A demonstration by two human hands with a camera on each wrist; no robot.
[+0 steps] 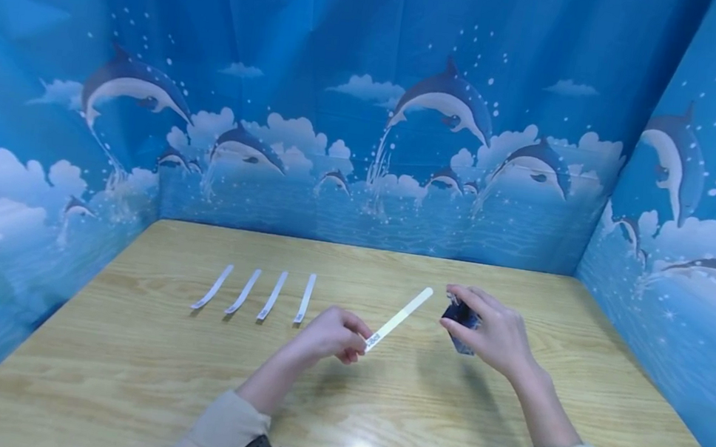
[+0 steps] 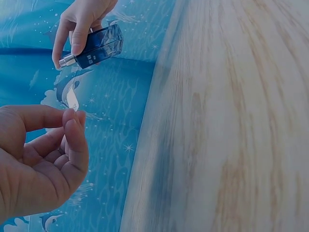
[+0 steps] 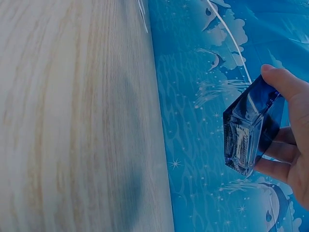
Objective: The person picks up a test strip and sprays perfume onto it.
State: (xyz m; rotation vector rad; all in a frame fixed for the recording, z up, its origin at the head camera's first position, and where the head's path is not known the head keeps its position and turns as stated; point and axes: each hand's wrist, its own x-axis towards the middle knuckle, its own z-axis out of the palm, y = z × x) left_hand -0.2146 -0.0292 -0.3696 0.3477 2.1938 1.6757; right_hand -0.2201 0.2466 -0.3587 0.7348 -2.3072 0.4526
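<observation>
The paper strip (image 1: 399, 319) is being pinched at its near end between thumb and fingertips of the left hand (image 1: 332, 334), its far end rising toward the bottle. The small dark blue glass bottle (image 1: 460, 318) is sitting gripped in the curled fingers of the right hand (image 1: 495, 333), held above the wooden table (image 1: 506, 436). Four more strips (image 1: 255, 293) are lying in a row left of the pinching hand.

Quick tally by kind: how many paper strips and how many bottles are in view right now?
Paper strips: 5, four lying on the table at, one pinched by the left hand at
Dark blue bottle: 1, held by the right hand
Total: 6
</observation>
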